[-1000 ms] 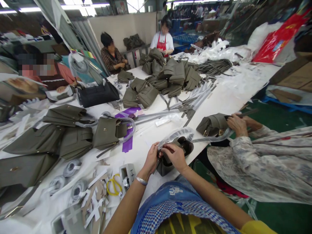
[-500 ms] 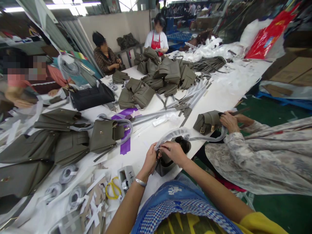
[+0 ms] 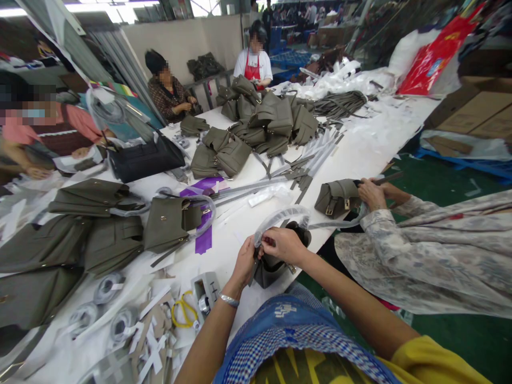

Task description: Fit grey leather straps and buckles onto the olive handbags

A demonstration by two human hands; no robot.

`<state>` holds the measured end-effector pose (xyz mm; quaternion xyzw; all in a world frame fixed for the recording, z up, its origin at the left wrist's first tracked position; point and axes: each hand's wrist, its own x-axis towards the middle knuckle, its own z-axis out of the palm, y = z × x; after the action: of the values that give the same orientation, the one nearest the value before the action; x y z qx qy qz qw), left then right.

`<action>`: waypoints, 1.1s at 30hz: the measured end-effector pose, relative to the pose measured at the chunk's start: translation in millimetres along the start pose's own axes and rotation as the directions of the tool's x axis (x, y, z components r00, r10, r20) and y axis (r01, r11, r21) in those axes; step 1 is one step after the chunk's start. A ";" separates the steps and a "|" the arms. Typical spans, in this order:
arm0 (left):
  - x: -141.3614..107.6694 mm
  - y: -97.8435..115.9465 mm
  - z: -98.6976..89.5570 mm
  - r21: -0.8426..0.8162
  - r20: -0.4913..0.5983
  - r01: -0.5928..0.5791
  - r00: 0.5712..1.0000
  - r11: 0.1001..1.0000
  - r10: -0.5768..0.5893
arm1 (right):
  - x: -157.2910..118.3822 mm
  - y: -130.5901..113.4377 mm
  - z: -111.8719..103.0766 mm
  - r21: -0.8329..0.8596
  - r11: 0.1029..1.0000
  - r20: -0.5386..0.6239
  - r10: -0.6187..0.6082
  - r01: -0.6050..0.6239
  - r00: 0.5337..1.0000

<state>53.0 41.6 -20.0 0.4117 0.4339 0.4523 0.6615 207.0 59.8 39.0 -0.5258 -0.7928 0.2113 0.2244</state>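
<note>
In front of me at the table edge stands an olive-grey handbag (image 3: pixel 268 276), its upper part partly hidden by my hands. Its arched handle (image 3: pixel 280 214) is wrapped in clear plastic film. My left hand (image 3: pixel 245 262), with a silver bangle at the wrist, is closed round the near end of that handle. My right hand (image 3: pixel 285 246) is closed in a pinch at the same handle end, fingertips close to the left ones. Whatever small part lies between the right fingers is hidden.
A co-worker's hands (image 3: pixel 373 193) hold another olive bag (image 3: pixel 336 198) on my right. Finished-looking bags (image 3: pixel 114 240) lie left, near yellow scissors (image 3: pixel 184 309), a tape dispenser (image 3: pixel 205 292) and paper scraps. More bags (image 3: pixel 272 114) are piled mid-table.
My right fingers have shifted slightly and curled in more at the handle end. My left hand keeps its hold. The whole view has moved a little.
</note>
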 end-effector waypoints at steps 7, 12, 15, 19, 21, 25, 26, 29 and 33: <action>-4.6 1.3 -6.6 0.026 0.012 -0.004 1.000 1.000 0.004 | -9.8 -3.3 4.5 0.378 0.921 -0.078 0.133 -0.094 0.988; -0.2 -1.1 -11.5 0.000 0.046 0.003 0.999 1.000 -0.003 | -3.4 -1.7 5.3 0.454 0.861 -0.081 0.293 -0.227 0.953; 1.4 0.6 -15.2 -0.075 0.074 0.000 0.997 0.997 0.006 | 2.5 6.8 7.5 0.517 0.808 -0.040 0.353 -0.283 0.935; 2.9 4.0 -16.2 -0.047 0.056 -0.016 0.998 0.999 0.018 | 5.5 21.1 14.3 0.613 0.710 0.036 0.413 -0.346 0.910; 4.9 4.8 -13.7 0.001 0.022 -0.030 0.999 1.000 0.030 | 4.9 25.6 17.4 0.658 0.670 0.063 0.408 -0.345 0.911; 9.0 4.5 -2.5 0.100 -0.030 -0.122 0.992 0.987 0.125 | 2.9 24.8 18.9 0.711 0.604 0.099 0.419 -0.359 0.903; 9.2 4.5 1.2 0.128 -0.041 -0.149 0.987 0.980 0.156 | 2.6 23.1 18.4 0.712 0.600 0.107 0.422 -0.366 0.900; 6.9 5.3 12.1 0.195 -0.114 -0.196 0.969 0.961 0.220 | 2.1 17.5 16.4 0.680 0.645 0.056 0.428 -0.348 0.902; 1.8 4.9 19.1 0.215 -0.193 -0.183 0.955 0.959 0.225 | 0.9 12.7 16.9 0.648 0.695 -0.050 0.446 -0.311 0.894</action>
<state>70.3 41.7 -10.3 0.4658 0.4999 0.5158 0.5168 206.3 63.5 18.2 -0.5922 -0.5237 0.4487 0.4167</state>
